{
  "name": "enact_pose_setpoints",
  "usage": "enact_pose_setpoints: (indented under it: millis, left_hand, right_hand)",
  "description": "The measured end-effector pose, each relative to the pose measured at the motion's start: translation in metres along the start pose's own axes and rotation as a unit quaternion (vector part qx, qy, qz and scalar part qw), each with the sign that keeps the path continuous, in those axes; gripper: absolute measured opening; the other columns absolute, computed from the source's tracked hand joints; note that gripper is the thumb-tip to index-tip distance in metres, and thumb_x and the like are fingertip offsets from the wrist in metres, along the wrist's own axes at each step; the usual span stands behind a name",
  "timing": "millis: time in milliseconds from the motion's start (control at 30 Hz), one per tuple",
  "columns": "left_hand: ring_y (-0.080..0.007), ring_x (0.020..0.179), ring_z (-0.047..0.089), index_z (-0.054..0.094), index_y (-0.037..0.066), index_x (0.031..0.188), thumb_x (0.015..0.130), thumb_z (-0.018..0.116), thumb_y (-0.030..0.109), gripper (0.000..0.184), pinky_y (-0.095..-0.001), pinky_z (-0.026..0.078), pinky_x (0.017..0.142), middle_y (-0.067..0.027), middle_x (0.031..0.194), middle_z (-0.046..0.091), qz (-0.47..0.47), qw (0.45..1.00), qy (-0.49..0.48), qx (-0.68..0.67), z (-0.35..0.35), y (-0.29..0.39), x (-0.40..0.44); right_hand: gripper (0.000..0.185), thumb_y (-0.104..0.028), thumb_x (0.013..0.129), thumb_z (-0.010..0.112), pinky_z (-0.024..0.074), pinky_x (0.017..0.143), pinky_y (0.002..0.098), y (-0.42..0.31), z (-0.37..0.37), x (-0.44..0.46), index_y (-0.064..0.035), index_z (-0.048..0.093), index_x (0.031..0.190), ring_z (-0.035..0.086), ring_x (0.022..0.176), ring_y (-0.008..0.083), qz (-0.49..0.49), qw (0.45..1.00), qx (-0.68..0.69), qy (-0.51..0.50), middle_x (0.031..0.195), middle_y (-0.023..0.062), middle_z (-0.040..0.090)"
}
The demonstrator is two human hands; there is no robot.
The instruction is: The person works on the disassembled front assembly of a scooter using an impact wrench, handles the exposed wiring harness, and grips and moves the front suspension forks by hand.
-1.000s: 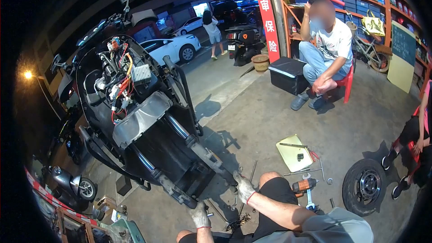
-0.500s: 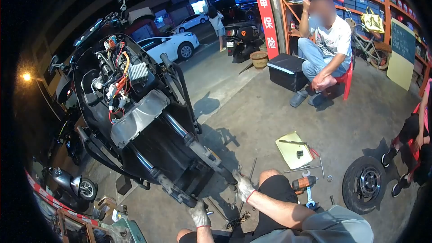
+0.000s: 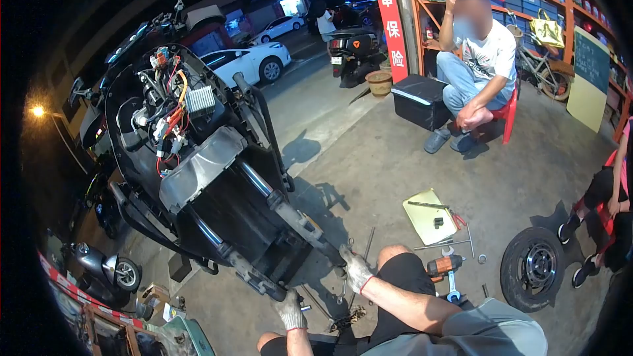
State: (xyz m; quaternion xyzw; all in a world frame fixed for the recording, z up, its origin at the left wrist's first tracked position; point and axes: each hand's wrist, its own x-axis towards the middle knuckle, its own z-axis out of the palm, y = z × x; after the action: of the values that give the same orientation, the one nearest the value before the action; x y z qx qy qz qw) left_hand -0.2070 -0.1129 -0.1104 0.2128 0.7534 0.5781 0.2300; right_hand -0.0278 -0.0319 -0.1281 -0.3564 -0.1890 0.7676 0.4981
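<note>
A black scooter fills the left half of the view, its cover off and wiring bare. Two legs with silver tubes point down toward me. My left hand, in a whitish work glove, is closed at the low end of the left leg; its fingertips are partly hidden. My gloved right hand is closed around the end of the right leg. A small silver cylinder shows beside the left glove; whether it touches the hand I cannot tell. Below lies a chain on the floor.
Right of my knee lie an orange power drill, a blue-handled wrench and a yellow sheet with tools. A wheel rests farther right. One person sits beside a black box; another is at the right edge.
Both my hands keep their places at the leg ends; the view shifts slightly. In the street, a standing person has moved and is now partly behind a parked scooter.
</note>
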Motion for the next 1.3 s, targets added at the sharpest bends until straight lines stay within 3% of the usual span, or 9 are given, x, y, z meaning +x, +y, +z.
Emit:
enact_pose_setpoints:
  millis: [367, 400, 433, 533, 767, 833, 1300]
  left_hand:
    - [-0.0151, 0.04, 0.05, 0.053, 0.006, 0.073, 0.084, 0.06, 0.016, 0.016, -0.0299, 0.036, 0.038, -0.0037, 0.052, 0.051, 0.027, 0.999, -0.003, -0.023, -0.001, 0.006, -0.005]
    - [-0.0166, 0.044, 0.053, 0.054, 0.002, 0.089, 0.078, 0.06, 0.009, 0.015, -0.0306, 0.041, 0.042, -0.0068, 0.063, 0.055, 0.003, 1.0, -0.016, -0.014, -0.003, 0.007, -0.004]
    - [-0.0181, 0.048, 0.057, 0.054, -0.002, 0.104, 0.072, 0.059, 0.003, 0.033, -0.0313, 0.047, 0.046, -0.0099, 0.073, 0.058, -0.021, 0.999, -0.028, -0.004, -0.004, 0.009, -0.003]
    - [-0.0183, 0.048, 0.056, 0.053, -0.002, 0.105, 0.072, 0.059, 0.002, 0.034, -0.0314, 0.047, 0.045, -0.0101, 0.073, 0.058, -0.014, 0.999, -0.034, -0.011, -0.004, 0.014, -0.007]
    - [-0.019, 0.047, 0.057, 0.053, -0.002, 0.105, 0.072, 0.058, 0.001, 0.033, -0.0317, 0.047, 0.044, -0.0105, 0.072, 0.058, -0.012, 0.999, -0.033, -0.028, -0.003, 0.006, -0.004]
    - [-0.0149, 0.04, 0.05, 0.054, 0.005, 0.085, 0.078, 0.062, 0.01, 0.012, -0.0281, 0.036, 0.038, -0.0038, 0.055, 0.052, 0.019, 0.999, -0.003, -0.033, 0.001, 0.005, -0.005]
    - [-0.0158, 0.041, 0.05, 0.053, 0.005, 0.082, 0.075, 0.06, 0.005, 0.01, -0.0288, 0.037, 0.04, -0.0045, 0.057, 0.052, 0.021, 0.998, -0.011, -0.052, 0.0, -0.007, 0.002]
  right_hand:
    - [0.041, -0.052, 0.088, 0.06, 0.0319, 0.035, 0.0239, 0.003, -0.002, 0.003, -0.0111, 0.062, 0.085, 0.046, 0.039, 0.0086, 0.002, 1.0, 0.006, -0.005, 0.067, 0.0021, 0.065]
    - [0.041, -0.052, 0.088, 0.06, 0.0318, 0.035, 0.0239, 0.003, -0.002, 0.003, -0.0111, 0.062, 0.085, 0.046, 0.039, 0.0085, 0.003, 1.0, 0.01, -0.009, 0.067, 0.002, 0.065]
    - [0.042, -0.053, 0.088, 0.06, 0.0317, 0.036, 0.0239, 0.002, -0.002, 0.003, -0.0111, 0.062, 0.085, 0.045, 0.039, 0.0085, 0.004, 1.0, 0.013, -0.012, 0.068, 0.0019, 0.065]
    - [0.043, -0.053, 0.088, 0.059, 0.0312, 0.036, 0.0239, 0.0, -0.001, 0.001, -0.0109, 0.062, 0.084, 0.045, 0.039, 0.0084, 0.001, 1.0, 0.007, -0.014, 0.068, 0.0019, 0.065]
    - [0.046, -0.056, 0.086, 0.06, 0.0309, 0.036, 0.0234, 0.002, -0.002, 0.003, -0.0107, 0.061, 0.085, 0.046, 0.04, 0.0082, -0.006, 1.0, -0.006, -0.005, 0.069, 0.0022, 0.066]
    - [0.046, -0.057, 0.085, 0.06, 0.0313, 0.037, 0.0234, 0.0, -0.001, 0.0, -0.0109, 0.061, 0.086, 0.047, 0.04, 0.0084, -0.005, 1.0, -0.009, -0.006, 0.069, 0.0024, 0.066]
    - [0.043, -0.054, 0.087, 0.059, 0.0315, 0.037, 0.0244, -0.001, 0.001, -0.002, -0.0111, 0.062, 0.084, 0.047, 0.042, 0.0086, 0.0, 1.0, 0.003, 0.002, 0.069, 0.0016, 0.065]
